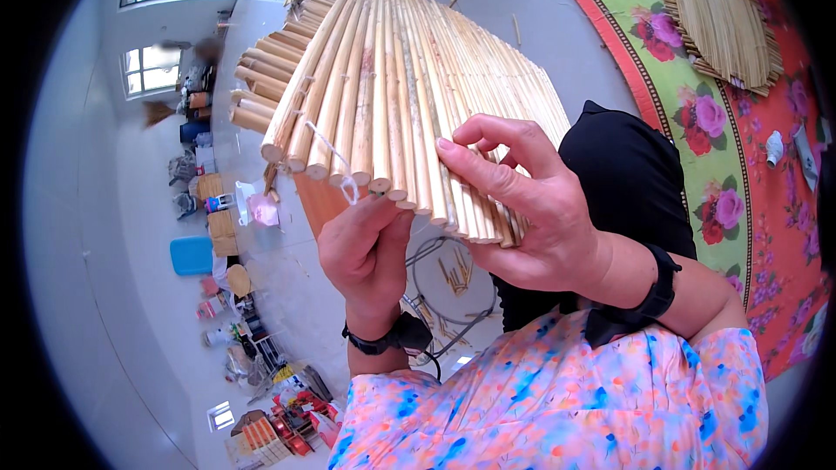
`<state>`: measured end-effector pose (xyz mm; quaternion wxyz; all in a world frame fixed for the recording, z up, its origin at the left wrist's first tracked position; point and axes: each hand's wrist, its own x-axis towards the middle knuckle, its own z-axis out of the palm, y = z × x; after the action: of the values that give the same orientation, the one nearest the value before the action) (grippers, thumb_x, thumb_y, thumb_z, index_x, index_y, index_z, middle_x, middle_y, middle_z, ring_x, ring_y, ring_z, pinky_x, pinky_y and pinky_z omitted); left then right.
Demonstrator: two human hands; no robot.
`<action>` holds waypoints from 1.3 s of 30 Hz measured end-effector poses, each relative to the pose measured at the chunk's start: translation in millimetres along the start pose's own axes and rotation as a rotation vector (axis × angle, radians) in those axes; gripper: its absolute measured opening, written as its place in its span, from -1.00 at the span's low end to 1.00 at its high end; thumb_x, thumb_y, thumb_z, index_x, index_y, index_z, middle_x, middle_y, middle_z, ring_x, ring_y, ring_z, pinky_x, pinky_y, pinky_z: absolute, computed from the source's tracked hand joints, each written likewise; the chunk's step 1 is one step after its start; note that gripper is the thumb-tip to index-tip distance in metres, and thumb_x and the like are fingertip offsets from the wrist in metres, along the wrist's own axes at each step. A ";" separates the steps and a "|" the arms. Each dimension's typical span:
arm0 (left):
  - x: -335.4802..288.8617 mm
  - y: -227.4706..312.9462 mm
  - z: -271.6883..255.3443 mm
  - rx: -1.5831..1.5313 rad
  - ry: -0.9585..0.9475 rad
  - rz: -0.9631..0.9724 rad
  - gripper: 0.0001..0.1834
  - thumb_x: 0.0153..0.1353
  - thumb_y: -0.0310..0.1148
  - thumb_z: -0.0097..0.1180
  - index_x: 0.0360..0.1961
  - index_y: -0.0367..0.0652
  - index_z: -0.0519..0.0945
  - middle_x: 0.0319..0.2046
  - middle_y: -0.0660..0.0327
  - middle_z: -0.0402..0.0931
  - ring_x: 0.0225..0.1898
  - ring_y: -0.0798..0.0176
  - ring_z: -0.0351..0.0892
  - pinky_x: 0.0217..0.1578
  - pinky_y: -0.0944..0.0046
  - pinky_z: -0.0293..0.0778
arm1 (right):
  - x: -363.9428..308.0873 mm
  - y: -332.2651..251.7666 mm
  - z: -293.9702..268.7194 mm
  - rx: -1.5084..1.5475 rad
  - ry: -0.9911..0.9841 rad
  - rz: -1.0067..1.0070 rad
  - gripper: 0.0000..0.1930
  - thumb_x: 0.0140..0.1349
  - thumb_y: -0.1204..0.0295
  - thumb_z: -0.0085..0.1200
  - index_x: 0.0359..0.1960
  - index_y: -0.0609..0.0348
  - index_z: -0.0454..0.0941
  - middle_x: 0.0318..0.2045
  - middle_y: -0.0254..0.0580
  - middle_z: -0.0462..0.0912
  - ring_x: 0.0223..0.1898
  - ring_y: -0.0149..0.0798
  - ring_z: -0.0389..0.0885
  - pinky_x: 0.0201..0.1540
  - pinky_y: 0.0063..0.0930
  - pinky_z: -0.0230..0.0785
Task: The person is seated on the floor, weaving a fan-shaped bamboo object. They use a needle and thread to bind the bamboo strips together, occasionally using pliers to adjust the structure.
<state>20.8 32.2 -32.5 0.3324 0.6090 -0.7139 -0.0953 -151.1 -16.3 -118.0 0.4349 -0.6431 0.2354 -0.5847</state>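
Note:
A mat of pale reed sticks [383,78], laid side by side and fanned into a curve, is held up before me. My right hand [540,209] grips its near edge, with thumb and fingers on opposite faces. A white string [335,152] runs across the stick ends at the near left and forms a small loop. Just below that loop my left hand [366,248] is closed, its fingertips pressed together against the underside of the edge. What they pinch is hidden. More sticks [261,87] show in a second layer behind the mat's left side.
On the right, a flowered red and green cloth [723,157] carries a rounded reed mat [723,22]. Cut stick pieces [457,274] lie on the floor below my hands, by a cable [475,322]. Household things, including a blue tray [192,255], line the left wall.

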 end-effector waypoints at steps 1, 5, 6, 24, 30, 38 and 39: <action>1.1 -1.2 -0.1 -0.004 -0.008 0.006 -0.92 0.08 -0.61 0.23 -0.36 -0.33 0.61 -0.56 0.11 0.55 -0.57 0.21 0.55 -0.51 0.35 0.38 | 0.4 0.3 0.4 -0.010 0.004 -0.005 -0.29 -0.20 0.60 0.21 0.17 0.25 0.47 0.06 0.00 0.39 -0.01 -0.13 0.47 -0.08 -0.39 0.42; -0.7 -7.8 1.5 -0.029 -0.007 0.062 -0.94 0.10 -0.58 0.21 -0.36 -0.31 0.60 -0.57 0.11 0.54 -0.59 0.19 0.54 -0.52 0.35 0.37 | 0.4 1.2 4.2 0.005 0.018 -0.019 -0.29 -0.22 0.60 0.22 0.16 0.23 0.49 0.05 -0.02 0.41 0.00 -0.15 0.45 -0.12 -0.40 0.42; -0.5 -7.4 2.4 -0.029 -0.003 0.060 -0.94 0.11 -0.57 0.21 -0.36 -0.30 0.60 -0.58 0.11 0.53 -0.59 0.19 0.53 -0.52 0.34 0.37 | -1.1 0.4 5.6 0.005 0.007 -0.009 -0.29 -0.22 0.60 0.22 0.16 0.23 0.49 0.05 -0.03 0.42 0.00 -0.15 0.45 -0.12 -0.40 0.43; -2.6 17.9 -0.3 0.147 -0.057 -0.018 -0.94 0.19 -0.63 0.06 -0.31 -0.31 0.49 -0.56 0.14 0.54 -0.57 0.25 0.61 -0.52 0.36 0.43 | 0.1 -4.8 4.9 -0.040 0.067 -0.011 -0.31 -0.30 0.61 0.19 0.08 0.14 0.56 -0.06 -0.07 0.50 -0.11 -0.02 0.50 -0.08 -0.27 0.45; 0.5 11.5 8.6 0.181 0.000 0.084 -0.93 0.18 -0.60 0.09 -0.30 -0.32 0.48 -0.53 0.12 0.56 -0.57 0.21 0.61 -0.52 0.35 0.43 | 0.0 -5.8 6.3 -0.079 0.081 -0.046 -0.31 -0.32 0.60 0.17 0.07 0.18 0.54 -0.05 -0.03 0.51 -0.10 0.05 0.50 -0.03 -0.21 0.44; -2.0 34.8 24.4 -0.170 0.130 -0.240 -0.79 0.23 -0.63 0.02 -0.12 -0.32 0.36 -0.42 0.13 0.61 -0.35 0.34 0.66 -0.38 0.39 0.52 | -1.2 -7.4 4.5 -0.122 0.073 -0.076 -0.28 -0.35 0.59 0.16 0.09 0.20 0.52 -0.05 -0.01 0.50 -0.10 0.08 0.50 -0.02 -0.19 0.44; 0.8 38.5 26.3 -0.181 0.127 -0.248 -0.78 0.23 -0.64 0.01 -0.11 -0.32 0.34 -0.38 0.12 0.61 -0.32 0.35 0.66 -0.36 0.39 0.53 | -1.0 -6.3 3.7 -0.121 0.079 -0.076 -0.27 -0.35 0.60 0.16 0.09 0.20 0.52 -0.04 0.00 0.50 -0.10 0.08 0.50 -0.02 -0.19 0.44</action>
<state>-25.7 33.7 -31.3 0.4158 0.6648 -0.5994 -0.1608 -149.0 -11.3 -113.1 0.3629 -0.6532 0.2626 -0.6104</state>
